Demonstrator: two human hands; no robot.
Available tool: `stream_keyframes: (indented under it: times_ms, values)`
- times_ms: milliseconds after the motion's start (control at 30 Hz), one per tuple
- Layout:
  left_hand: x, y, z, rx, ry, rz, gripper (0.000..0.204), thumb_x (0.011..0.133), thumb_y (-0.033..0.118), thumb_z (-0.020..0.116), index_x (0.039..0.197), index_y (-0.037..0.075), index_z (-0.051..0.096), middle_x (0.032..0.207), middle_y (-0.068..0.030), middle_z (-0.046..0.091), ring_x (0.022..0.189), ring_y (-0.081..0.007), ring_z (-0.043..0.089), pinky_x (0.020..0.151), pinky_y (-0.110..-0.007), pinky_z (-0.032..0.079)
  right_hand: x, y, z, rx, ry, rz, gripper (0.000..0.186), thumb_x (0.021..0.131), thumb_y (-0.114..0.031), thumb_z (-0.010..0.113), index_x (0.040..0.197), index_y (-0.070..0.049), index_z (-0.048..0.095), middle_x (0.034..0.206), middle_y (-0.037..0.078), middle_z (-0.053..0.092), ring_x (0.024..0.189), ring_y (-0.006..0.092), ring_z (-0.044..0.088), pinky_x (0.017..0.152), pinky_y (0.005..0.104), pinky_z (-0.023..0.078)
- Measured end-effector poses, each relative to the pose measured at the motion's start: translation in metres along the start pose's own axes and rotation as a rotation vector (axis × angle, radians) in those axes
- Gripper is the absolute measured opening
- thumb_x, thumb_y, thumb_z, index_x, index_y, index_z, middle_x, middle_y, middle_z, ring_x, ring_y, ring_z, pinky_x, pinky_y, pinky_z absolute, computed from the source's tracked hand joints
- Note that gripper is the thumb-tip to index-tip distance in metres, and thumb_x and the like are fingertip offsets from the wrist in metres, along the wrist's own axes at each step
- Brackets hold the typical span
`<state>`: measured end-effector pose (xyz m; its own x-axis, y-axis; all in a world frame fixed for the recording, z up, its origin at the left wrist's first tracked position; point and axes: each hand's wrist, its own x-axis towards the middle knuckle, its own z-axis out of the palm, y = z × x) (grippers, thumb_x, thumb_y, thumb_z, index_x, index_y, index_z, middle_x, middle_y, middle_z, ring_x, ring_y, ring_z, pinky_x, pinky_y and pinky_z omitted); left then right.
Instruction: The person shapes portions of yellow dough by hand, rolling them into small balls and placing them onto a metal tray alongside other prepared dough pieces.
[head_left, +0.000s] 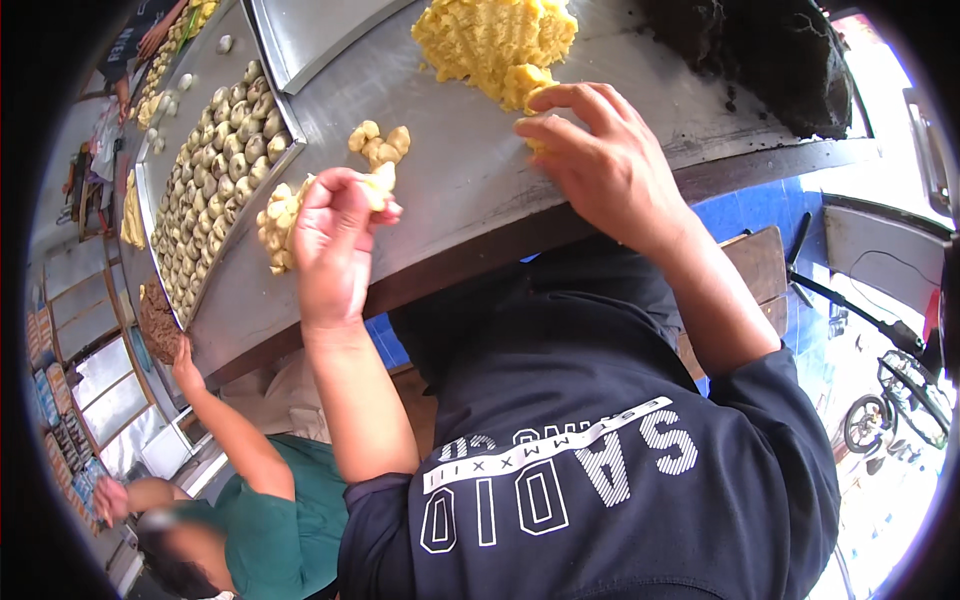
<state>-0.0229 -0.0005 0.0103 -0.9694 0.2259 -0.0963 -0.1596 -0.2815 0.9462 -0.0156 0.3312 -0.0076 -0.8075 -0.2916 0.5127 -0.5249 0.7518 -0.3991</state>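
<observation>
My left hand (335, 240) is closed in a pinch on a small pale-yellow dough piece (380, 187) held just over the metal table. Beside that hand sits a cluster of pale dough pieces (275, 228), partly hidden behind it. A few more pale dough lumps (380, 145) lie just beyond. My right hand (610, 160) curls its fingers round a bit of yellow dough (537, 146), at a small lump on the near edge of a large, soft yellow dough mass (495, 40). The fingertips partly hide what they grip.
A tray (297, 140) of many round, two-toned balls stands at the left, beside another metal tray (305, 40). A dark crumbly mass (750, 60) covers the table's far right. A co-worker in green (280, 510) reaches to a brown mass (158, 322); another person's hand (155, 40) shows at upper left.
</observation>
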Motion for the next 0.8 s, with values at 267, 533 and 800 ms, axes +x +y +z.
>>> stream_keyframes:
  times_ms: [267,533,800]
  values:
    - [-0.023,-0.004,0.036,0.354,0.001,-0.044,0.028,0.119,0.013,0.068,0.142,-0.002,0.066,0.120,-0.0128,0.081,0.105,-0.0175,0.078,0.099,-0.035,0.063,0.033,-0.048,0.017,0.387,-0.119,-0.112,0.032,0.091,-0.026,0.091,0.118,-0.011,0.082,0.145,0.011,0.071,0.136,0.0355,0.065,0.112,0.0504,0.057]
    - [-0.028,-0.023,0.005,0.028,0.155,0.008,0.027,0.113,0.013,0.078,0.135,-0.002,0.071,0.120,-0.0119,0.081,0.104,-0.0171,0.077,0.097,-0.033,0.062,0.076,-0.064,0.061,0.039,0.113,-0.216,0.022,0.096,-0.019,0.072,0.112,-0.009,0.082,0.140,0.011,0.073,0.130,0.0343,0.068,0.111,0.0479,0.057]
    - [-0.035,-0.020,0.010,0.171,0.175,0.041,0.025,0.101,-0.006,0.085,0.124,0.000,0.078,0.142,-0.0187,0.075,0.115,-0.0222,0.079,0.110,-0.040,0.064,0.010,-0.009,-0.021,-0.007,-0.236,0.112,0.031,0.088,-0.018,0.093,0.117,-0.010,0.087,0.118,0.007,0.076,0.115,0.0310,0.072,0.100,0.0439,0.061]
